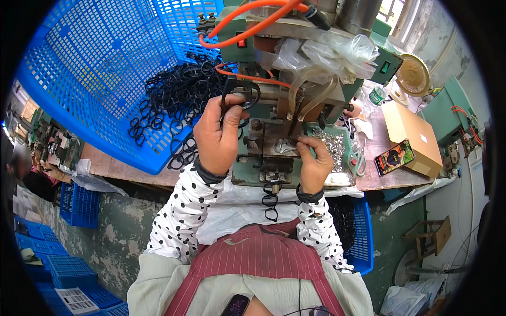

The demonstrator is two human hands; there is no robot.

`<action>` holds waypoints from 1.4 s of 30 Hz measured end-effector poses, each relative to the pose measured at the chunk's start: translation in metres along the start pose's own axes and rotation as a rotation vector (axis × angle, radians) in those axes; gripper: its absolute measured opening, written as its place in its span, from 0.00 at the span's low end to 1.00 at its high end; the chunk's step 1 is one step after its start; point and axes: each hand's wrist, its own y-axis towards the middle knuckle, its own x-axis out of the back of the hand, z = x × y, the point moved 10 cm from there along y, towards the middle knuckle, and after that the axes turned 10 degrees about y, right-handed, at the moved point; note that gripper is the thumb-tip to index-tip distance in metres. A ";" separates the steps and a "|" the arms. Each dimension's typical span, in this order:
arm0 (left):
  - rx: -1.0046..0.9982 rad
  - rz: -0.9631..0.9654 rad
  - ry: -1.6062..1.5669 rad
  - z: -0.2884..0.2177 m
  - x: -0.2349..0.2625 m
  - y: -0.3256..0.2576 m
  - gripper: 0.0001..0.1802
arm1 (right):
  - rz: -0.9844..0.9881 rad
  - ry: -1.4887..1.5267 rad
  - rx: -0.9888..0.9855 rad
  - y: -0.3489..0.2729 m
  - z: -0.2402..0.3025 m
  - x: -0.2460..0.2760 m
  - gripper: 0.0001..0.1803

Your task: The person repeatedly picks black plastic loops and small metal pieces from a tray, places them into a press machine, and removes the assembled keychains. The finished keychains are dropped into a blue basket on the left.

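Note:
My left hand (219, 131) is raised beside the machine, fingers closed on a black eyeglass frame (255, 90) whose loop stands out past the fingertips. My right hand (315, 163) is at the press's metal work block (273, 136), thumb and forefinger pinched together. Whatever lies between those fingertips is too small to make out. Beside them, a shiny silver piece (285, 146) rests on the block. Several black looped frames (270, 201) hang below the block's front. To the right of the block, a tray holds many small silver metal parts (331, 145).
A large blue basket (100, 113) with a heap of black frames (179, 87) leans at the left. Orange air hoses (237, 31) and a plastic bag (327, 58) hang on the press. A phone (394, 158) leans on a cardboard box (414, 137). Another blue basket (365, 237) stands below right.

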 end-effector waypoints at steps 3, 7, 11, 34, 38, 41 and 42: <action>0.006 0.006 -0.017 0.001 -0.002 -0.001 0.10 | 0.003 -0.017 -0.005 0.000 0.005 -0.001 0.07; 0.009 0.003 0.007 0.004 -0.001 -0.005 0.10 | 0.000 -0.134 0.101 0.001 0.014 -0.005 0.10; -0.049 -0.045 0.096 -0.001 0.005 -0.014 0.08 | -0.049 -0.023 0.000 -0.002 -0.003 -0.008 0.17; -0.682 0.301 0.192 -0.040 -0.041 -0.078 0.22 | 0.003 0.101 0.026 0.009 0.002 -0.022 0.26; -0.776 0.437 0.090 -0.038 -0.077 -0.108 0.24 | -0.078 -0.471 0.208 0.039 0.004 0.039 0.19; -0.794 0.490 0.103 -0.034 -0.085 -0.109 0.25 | -0.085 -0.936 0.000 0.055 -0.064 0.129 0.12; -0.797 0.498 0.104 -0.034 -0.086 -0.109 0.25 | 0.036 -0.831 -0.109 0.053 -0.082 0.145 0.12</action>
